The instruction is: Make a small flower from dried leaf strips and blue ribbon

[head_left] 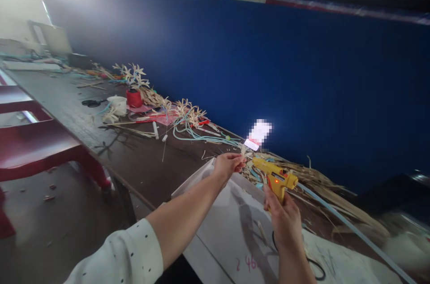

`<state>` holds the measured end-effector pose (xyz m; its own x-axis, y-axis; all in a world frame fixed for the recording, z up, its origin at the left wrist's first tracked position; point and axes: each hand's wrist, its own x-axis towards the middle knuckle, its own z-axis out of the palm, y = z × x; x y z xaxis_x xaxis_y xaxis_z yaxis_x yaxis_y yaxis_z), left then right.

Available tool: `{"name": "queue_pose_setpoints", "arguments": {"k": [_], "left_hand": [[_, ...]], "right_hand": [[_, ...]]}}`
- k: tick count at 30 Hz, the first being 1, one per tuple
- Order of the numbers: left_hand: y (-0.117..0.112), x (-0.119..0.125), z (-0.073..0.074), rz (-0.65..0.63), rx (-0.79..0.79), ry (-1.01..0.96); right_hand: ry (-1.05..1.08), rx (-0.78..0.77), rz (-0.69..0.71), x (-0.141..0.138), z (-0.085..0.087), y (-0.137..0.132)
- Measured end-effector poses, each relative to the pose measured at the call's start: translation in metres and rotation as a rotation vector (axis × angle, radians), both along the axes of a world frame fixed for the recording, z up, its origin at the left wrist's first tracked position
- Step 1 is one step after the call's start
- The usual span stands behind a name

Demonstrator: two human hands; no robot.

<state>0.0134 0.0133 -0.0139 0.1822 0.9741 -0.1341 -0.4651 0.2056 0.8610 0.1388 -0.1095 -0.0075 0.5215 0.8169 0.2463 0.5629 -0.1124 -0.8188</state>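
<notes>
My right hand (pixel 284 212) is wrapped round the handle of a yellow hot glue gun (pixel 273 174), whose small orange light glows. A pale glue stick (pixel 336 216) runs out from its back end toward the lower right. The gun's nozzle points left, close to a small straw-coloured dried-leaf flower (pixel 244 150). My left hand (pixel 230 164) pinches that piece between thumb and fingers. Whether nozzle and piece touch, I cannot tell. Below both hands lies a white board (pixel 231 217) with red handwriting.
Behind my hands a lit phone (pixel 257 135) leans near the blue partition (pixel 319 82). Dried leaf strips (pixel 322 181) lie to the right. Further left are straw flowers on blue stems (pixel 190 114), a red thread spool (pixel 134 98), a white cup (pixel 117 105), black scissors (pixel 93 103) and a red stool (pixel 40 145).
</notes>
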Motion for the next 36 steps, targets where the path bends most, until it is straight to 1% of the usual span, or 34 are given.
{"name": "queue_pose_setpoints", "arguments": {"k": [14, 21, 26, 32, 36], "left_hand": [[-0.0018, 0.0005, 0.0008, -0.02, 0.016, -0.006], [-0.0003, 0.0001, -0.0013, -0.021, 0.023, -0.006], [-0.0015, -0.0004, 0.0006, -0.032, 0.019, -0.008], [-0.0033, -0.0014, 0.0029, -0.035, 0.023, -0.013], [-0.0026, -0.0006, 0.003, -0.026, 0.015, -0.016]], "right_hand": [[-0.015, -0.028, 0.003, 0.0008, -0.0004, 0.0003], [-0.034, -0.045, 0.005, 0.001, 0.0012, -0.0005], [-0.043, -0.037, 0.002, 0.0014, 0.0007, -0.0001], [-0.016, -0.034, 0.01, 0.0031, -0.0019, 0.0004], [0.043, 0.002, 0.011, 0.0044, -0.0046, -0.0003]]}}
